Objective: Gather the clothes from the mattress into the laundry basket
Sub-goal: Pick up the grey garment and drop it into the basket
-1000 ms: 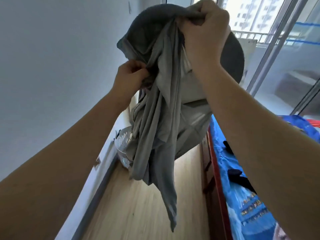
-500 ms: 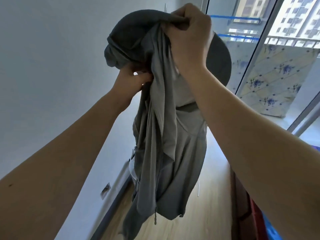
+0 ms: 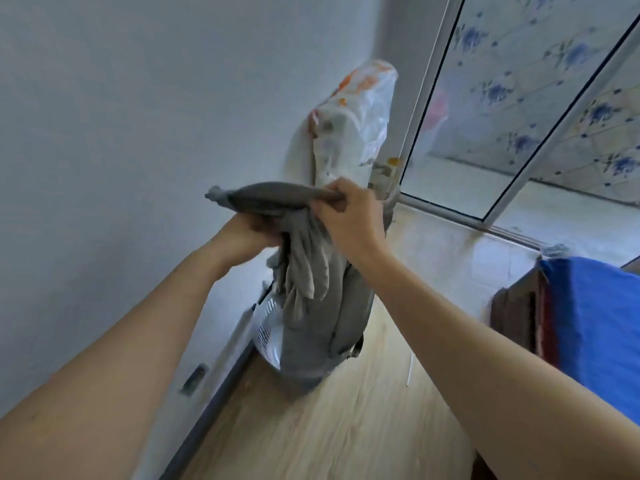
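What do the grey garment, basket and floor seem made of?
Grey garment: thin matte fabric, probably; hangs in soft folds. Basket: white plastic, likely; slotted wall, slight sheen. Floor: pale wood or laminate; grain lines show.

Not much of the person in shot tbh, just the two arms. Left arm [image 3: 138,341] and right arm [image 3: 467,334] are both bare all the way from the frame edge to the wrist. Left hand [image 3: 249,233] and right hand [image 3: 349,216] are bare as well. Tiny dark speck low on the left arm, kinda blurry.
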Motion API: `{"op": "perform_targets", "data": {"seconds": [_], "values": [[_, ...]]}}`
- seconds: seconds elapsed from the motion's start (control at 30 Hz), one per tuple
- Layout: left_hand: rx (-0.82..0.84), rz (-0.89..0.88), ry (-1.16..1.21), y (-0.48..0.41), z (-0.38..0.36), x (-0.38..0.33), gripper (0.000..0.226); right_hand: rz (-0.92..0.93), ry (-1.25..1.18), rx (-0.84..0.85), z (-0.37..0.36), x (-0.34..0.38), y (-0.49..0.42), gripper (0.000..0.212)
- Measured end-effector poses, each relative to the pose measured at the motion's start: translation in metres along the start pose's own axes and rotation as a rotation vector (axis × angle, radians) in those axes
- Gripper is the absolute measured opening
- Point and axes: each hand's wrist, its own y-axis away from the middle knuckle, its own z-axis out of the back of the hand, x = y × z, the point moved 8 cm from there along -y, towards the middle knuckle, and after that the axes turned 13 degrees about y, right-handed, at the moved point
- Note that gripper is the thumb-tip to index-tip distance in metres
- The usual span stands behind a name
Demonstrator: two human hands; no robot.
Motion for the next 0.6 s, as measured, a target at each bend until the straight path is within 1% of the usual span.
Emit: {"op": "perform_targets", "data": {"seconds": [0.03, 0.07, 0.1, 0.17, 0.23, 0.3, 0.5, 0.6], "values": [[0.082, 0.082, -0.116, -0.001, -0.011, 0.027, 0.018, -0.046, 0.106, 0.162, -0.027, -0.029, 0.007, 0.013], [0.13, 0.149, -0.209, 0.001, -0.017, 0.05, 0.017, -0.084, 0.185, 0.309, -0.049, -0.057, 0.016, 0.02], [0.148, 0.2, -0.262, 0.001, -0.021, 0.068, 0.019, -0.12, 0.231, 0.421, -0.067, -0.083, 0.024, 0.023], [0.146, 0.246, -0.264, 0.002, -0.025, 0.089, 0.025, -0.199, 0.249, 0.529, -0.086, -0.118, 0.039, 0.023], [0.148, 0.254, -0.235, 0.002, -0.033, 0.101, 0.023, -0.251, 0.265, 0.556, -0.091, -0.14, 0.047, 0.019], [0.152, 0.243, -0.219, 0.002, -0.044, 0.112, 0.018, -0.266, 0.287, 0.564, -0.093, -0.153, 0.053, 0.017], [0.143, 0.254, -0.175, 0.0, -0.072, 0.165, 0.016, -0.362, 0.322, 0.649, -0.112, -0.195, 0.085, 0.018], [0.11, 0.264, -0.148, -0.007, -0.084, 0.196, 0.017, -0.456, 0.317, 0.664, -0.133, -0.228, 0.107, 0.017]]}}
